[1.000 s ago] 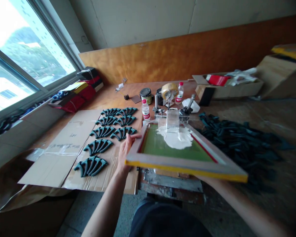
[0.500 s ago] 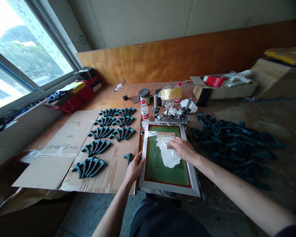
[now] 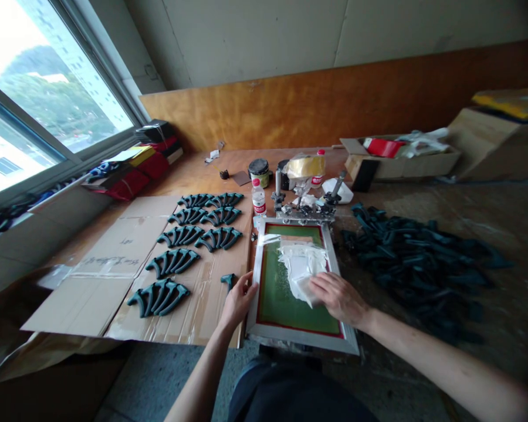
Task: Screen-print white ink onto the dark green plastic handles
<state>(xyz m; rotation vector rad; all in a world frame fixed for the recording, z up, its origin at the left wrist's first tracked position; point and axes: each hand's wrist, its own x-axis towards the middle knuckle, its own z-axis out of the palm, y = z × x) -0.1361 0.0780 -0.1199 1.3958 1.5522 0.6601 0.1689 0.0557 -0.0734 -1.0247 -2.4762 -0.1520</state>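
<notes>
A screen-printing frame point(image 3: 349, 344) lies flat in front of me, with green mesh and a metal border. White ink point(image 3: 297, 264) is spread over the middle of the mesh. My right hand point(image 3: 341, 296) is closed on a small pale scraper point(image 3: 307, 288), pressed into the lower part of the ink; the fingers hide part of it. At the frame's left border, my left hand point(image 3: 241, 296) has its fingers bent around the edge. One dark green handle-shaped part point(image 3: 227, 279) lies on cardboard just beyond that hand.
Several rows of dark green curved parts point(image 3: 158, 298) lie on the cardboard point(image 3: 101, 264) at left. A heap of similar parts point(image 3: 405, 252) is at right. Behind the frame stand a metal clamp point(image 3: 305, 214), a bottle point(image 3: 259, 199) and an ink tub point(image 3: 259, 171). An open box point(image 3: 405, 166) sits back right.
My right hand has drawn the scraper toward me, down the mesh, and the ink patch now reaches slightly lower. My left hand stays at the frame's edge.
</notes>
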